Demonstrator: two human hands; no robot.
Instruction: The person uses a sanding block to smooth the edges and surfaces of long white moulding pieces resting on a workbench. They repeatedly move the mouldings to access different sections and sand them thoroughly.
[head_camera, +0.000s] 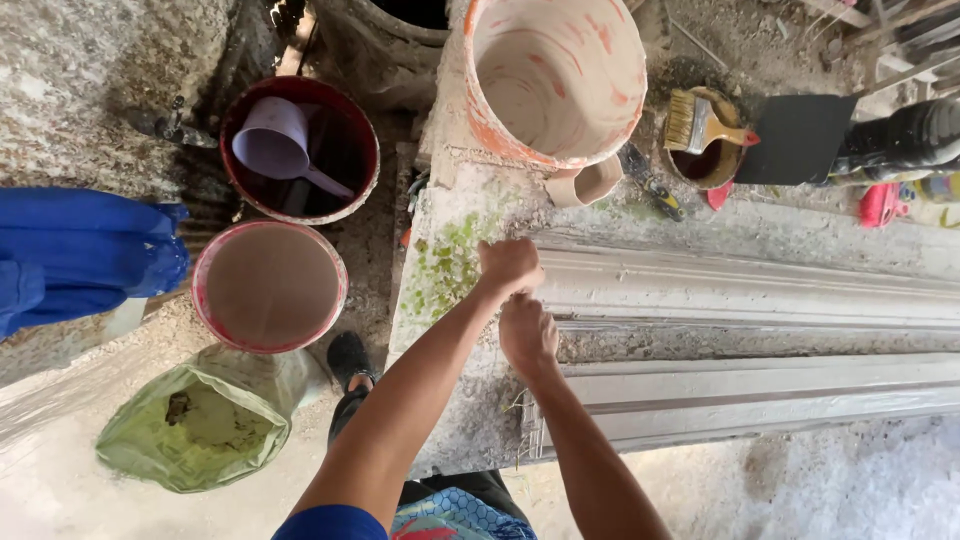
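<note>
My left hand is closed into a fist at the left end of a long white moulded plaster strip lying on a rough concrete slab. My right hand is just below it, fingers curled, touching the gap between that strip and a second white strip nearer to me. Whether either hand grips something small is hidden by the fingers.
A big orange-stained bucket and a small cup stand at the slab's far edge. A brush rests on a small pot. Left of the slab are two red buckets, one with a lilac scoop, and a green sack.
</note>
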